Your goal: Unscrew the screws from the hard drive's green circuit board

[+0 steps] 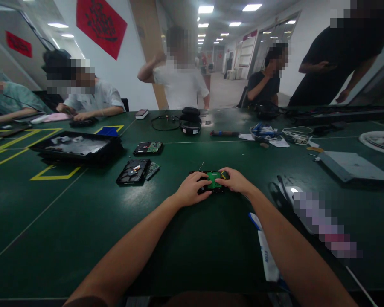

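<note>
Both my hands rest on a small black hard drive with a green circuit board, lying on the green table in front of me. My left hand grips the drive's left side, fingers curled over its edge. My right hand holds the right side, fingers closed and pinching near a small yellow-and-black part at the drive's top right corner. Much of the drive is hidden under my fingers.
Two more opened hard drives lie to the left, beside a black tray. A headset, cables, a screwdriver and a grey panel lie farther off. Several people sit or stand around the table's far side.
</note>
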The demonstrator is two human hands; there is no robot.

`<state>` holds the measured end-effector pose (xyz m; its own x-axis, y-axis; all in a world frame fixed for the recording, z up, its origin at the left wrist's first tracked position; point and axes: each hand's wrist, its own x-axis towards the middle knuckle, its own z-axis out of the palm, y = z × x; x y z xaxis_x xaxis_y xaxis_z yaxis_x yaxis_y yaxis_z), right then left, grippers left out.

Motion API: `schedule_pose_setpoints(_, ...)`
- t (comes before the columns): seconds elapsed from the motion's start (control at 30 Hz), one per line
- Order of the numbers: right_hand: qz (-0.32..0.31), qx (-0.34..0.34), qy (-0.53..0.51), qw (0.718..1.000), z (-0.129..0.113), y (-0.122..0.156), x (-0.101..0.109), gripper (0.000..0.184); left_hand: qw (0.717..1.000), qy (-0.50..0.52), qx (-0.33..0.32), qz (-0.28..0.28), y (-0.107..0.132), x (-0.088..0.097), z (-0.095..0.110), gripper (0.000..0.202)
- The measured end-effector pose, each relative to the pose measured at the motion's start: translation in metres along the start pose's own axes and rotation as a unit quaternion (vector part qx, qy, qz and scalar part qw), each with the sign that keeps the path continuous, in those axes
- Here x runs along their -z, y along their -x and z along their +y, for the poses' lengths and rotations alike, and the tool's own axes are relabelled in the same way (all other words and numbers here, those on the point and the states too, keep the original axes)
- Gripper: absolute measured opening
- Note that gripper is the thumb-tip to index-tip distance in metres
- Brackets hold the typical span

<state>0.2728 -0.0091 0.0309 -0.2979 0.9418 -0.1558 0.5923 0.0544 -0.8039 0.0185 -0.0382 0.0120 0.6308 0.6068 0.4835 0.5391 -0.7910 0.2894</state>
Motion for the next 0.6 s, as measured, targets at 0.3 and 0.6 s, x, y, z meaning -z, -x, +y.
schedule_pose_setpoints(0.3, 0.004, -0.019, -0.006, 1.000, -0.0011, -0.0008, -0.0036, 0.060, 1.000, -0.008, 0.003, 0.001, -0.0005, 0.0002, 0.0011, 0.040)
schedule_pose_setpoints(0.6, 0.013, -0.026, 0.001, 1.000, -0.0027, -0.0001, -0.0055, 0.065, 1.000, -0.006, 0.012, 0.000, -0.0023, 0.0008, 0.0043, 0.039)
